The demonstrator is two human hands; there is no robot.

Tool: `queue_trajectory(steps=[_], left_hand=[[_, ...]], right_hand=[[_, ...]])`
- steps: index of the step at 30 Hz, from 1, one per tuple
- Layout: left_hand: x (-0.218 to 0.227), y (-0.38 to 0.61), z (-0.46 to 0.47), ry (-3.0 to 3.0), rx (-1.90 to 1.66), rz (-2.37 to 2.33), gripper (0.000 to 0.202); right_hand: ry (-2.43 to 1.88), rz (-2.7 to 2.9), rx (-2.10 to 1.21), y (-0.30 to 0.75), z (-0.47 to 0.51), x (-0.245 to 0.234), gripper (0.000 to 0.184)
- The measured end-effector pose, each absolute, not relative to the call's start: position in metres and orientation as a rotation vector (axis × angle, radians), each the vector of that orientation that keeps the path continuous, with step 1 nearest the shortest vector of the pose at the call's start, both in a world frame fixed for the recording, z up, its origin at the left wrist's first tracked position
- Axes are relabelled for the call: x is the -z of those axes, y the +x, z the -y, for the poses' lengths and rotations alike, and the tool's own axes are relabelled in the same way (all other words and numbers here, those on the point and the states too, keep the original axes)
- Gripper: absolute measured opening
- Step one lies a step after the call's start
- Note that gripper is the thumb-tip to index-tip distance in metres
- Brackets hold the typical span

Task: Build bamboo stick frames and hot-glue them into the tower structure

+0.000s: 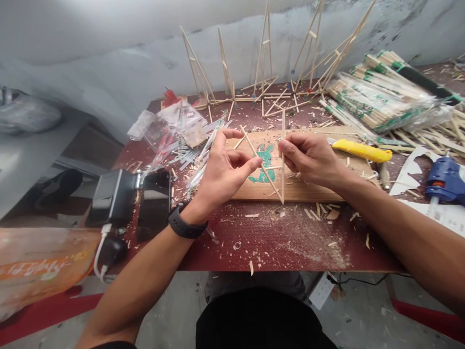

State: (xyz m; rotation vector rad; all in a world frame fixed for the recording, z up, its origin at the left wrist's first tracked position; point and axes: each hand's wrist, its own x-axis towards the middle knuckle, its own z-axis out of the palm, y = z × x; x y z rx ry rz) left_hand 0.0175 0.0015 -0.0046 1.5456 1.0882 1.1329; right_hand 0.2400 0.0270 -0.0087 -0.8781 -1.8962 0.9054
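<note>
Two thin wooden chopsticks meet at their lower ends in a narrow V, with a short crosspiece (272,167) between them. My left hand (227,162) holds the slanted left chopstick (271,180), thumb on its middle and index finger near its top. The upright right chopstick (283,182) is pinched between thumb and fingers of my right hand (307,155). Below both hands lies a wooden board (308,194) bearing a green animal-shaped figure (267,154). A yellow utility knife (363,150) rests just right of my right hand.
Pointed stick frames (267,53) stand along the wall. Chopstick packs (378,97) lie at the back right, a blue glue gun (445,179) at the right. Clear glue sticks and plastic bags (181,121) are at the left, near a black box (111,196). Shavings litter the red table (225,252).
</note>
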Motion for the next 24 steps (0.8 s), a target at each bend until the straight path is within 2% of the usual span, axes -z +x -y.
queue_trajectory(steps=[12,16,20,22,24], left_hand=[[0.003,0.017,-0.004,1.387,-1.159,-1.051,0.064],[0.007,0.013,-0.008,1.363,-1.161,-1.069,0.064],[0.011,0.013,-0.010,1.350,-1.133,-1.084,0.062],[0.014,0.014,-0.011,1.348,-1.118,-1.090,0.059],[0.016,0.015,-0.011,1.348,-1.110,-1.093,0.059]], right_hand=[[-0.866,1.830,-0.987,0.240,-0.026,0.004,0.057],[-0.956,1.786,-0.568,0.245,-0.027,0.001,0.044],[-0.792,1.989,-0.059,0.247,-0.026,0.003,0.014],[-0.675,2.139,0.011,0.245,-0.025,0.008,0.006],[-0.628,2.237,0.027,0.243,-0.023,0.013,0.008]])
